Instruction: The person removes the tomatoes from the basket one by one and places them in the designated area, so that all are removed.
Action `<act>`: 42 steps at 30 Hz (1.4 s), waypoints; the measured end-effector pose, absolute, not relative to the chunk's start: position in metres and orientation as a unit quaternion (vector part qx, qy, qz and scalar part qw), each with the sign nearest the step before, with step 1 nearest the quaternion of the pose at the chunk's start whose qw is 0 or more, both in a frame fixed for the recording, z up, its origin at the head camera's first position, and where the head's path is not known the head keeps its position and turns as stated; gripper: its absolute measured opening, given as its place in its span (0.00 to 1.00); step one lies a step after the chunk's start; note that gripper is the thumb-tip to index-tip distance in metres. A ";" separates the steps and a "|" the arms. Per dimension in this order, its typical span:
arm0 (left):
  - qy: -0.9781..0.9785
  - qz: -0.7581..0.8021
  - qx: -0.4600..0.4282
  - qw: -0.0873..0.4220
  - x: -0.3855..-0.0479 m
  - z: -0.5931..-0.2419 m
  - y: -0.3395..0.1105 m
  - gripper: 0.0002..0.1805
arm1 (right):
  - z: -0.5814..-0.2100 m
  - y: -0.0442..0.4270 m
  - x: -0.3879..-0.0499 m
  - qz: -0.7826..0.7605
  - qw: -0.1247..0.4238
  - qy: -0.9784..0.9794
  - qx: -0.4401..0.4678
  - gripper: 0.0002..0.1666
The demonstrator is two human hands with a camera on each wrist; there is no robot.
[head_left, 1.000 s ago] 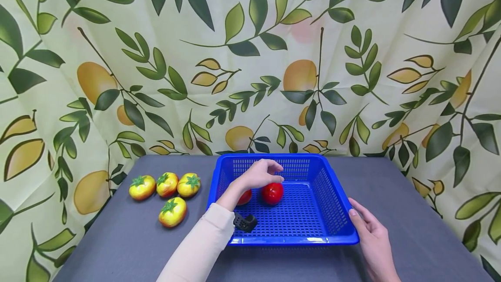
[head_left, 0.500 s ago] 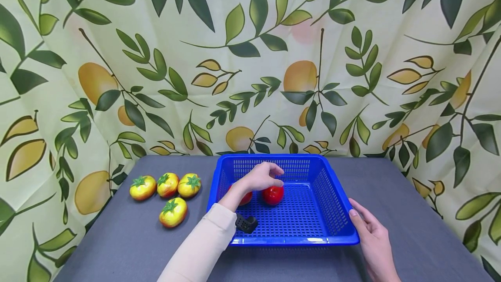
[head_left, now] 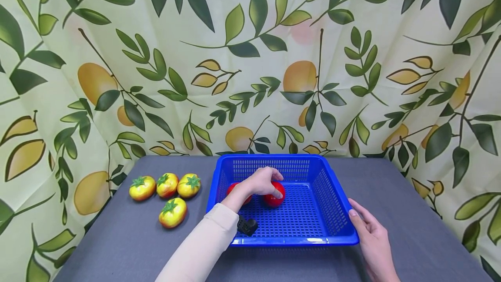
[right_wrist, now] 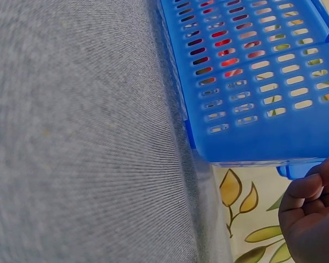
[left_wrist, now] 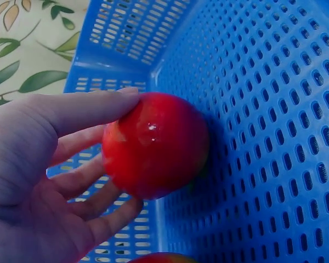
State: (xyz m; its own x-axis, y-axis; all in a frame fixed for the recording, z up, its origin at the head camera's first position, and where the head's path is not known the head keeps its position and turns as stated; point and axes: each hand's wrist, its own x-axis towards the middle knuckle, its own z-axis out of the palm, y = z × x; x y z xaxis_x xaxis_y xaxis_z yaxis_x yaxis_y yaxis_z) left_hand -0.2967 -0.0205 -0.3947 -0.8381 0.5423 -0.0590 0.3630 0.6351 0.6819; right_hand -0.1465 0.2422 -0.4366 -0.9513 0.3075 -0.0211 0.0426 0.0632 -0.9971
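Note:
In the head view my left hand (head_left: 263,182) reaches into a blue plastic basket (head_left: 309,240). Its thumb and fingers go round a shiny red tomato (left_wrist: 156,145) that sits on the basket's perforated floor. A bit of green shows under this tomato in the left wrist view. A second red tomato (head_left: 233,189) lies just left of it, partly covered by the left wrist. My right hand (head_left: 372,236) grips the basket's right rim near the front corner, thumb on the rim; the right wrist view shows its fingers curled there.
Several yellow-red tomatoes (head_left: 173,212) with green tops lie in a group on the grey table (head_left: 129,238), left of the basket. Behind the table hangs a leaf-and-fruit patterned cloth (head_left: 250,68). A black wrist device (head_left: 247,226) sits under the left forearm.
From hovering just above the red tomato, my left hand has come down and its thumb now lies against the fruit's front. The right hand and the basket stay in place.

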 end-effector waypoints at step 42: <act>0.838 0.371 0.290 0.278 -0.287 -0.402 -0.015 0.23 | -0.436 0.242 -0.146 0.655 0.091 -0.736 -0.147 0.36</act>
State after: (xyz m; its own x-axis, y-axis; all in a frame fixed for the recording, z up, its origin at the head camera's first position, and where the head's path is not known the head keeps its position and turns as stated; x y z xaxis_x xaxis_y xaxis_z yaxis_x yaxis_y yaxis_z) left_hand -0.2867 -0.0148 -0.4023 -0.6778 0.6915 -0.2499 0.2801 0.5571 0.7818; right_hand -0.1463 0.2417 -0.4364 -0.9402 0.3354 -0.0591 0.0979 0.0999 -0.9902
